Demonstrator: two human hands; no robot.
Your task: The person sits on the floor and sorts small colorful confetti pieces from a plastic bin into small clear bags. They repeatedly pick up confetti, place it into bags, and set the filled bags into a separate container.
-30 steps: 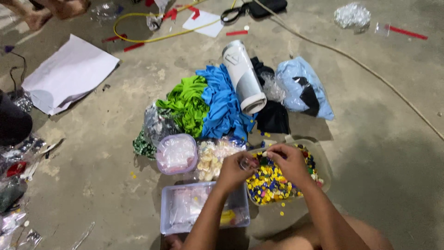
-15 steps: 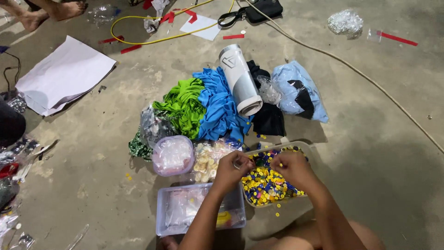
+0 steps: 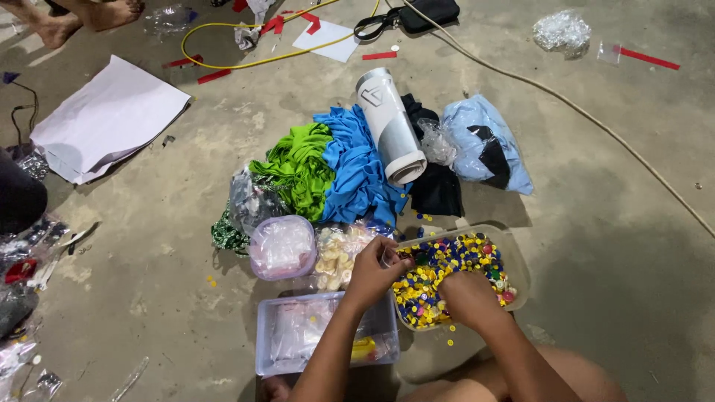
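Item: clear plastic tray of small multicoloured buttons, mostly yellow and blue (image 3: pixel 514 257), on the concrete floor (image 3: pixel 611 246) just in front of the seated person's knees, likely kept there for easy reach.

Left hand (image 3: pixel 375 269): raised over the tray's left rim, fingers pinched together, apparently on something small; what it is cannot be told.

Right hand (image 3: pixel 463 296): resting palm-down in the buttons, fingers curled into the heap; whether they grip anything cannot be told.

Adjacent: clear rectangular lidded box holding small plastic bags (image 3: pixel 298 339), touching the tray's near-left side; round translucent tub (image 3: pixel 283 246); bag of cream buttons (image 3: pixel 335 253); green cloth (image 3: pixel 302 167) and blue cloth (image 3: pixel 357 167) piled behind.
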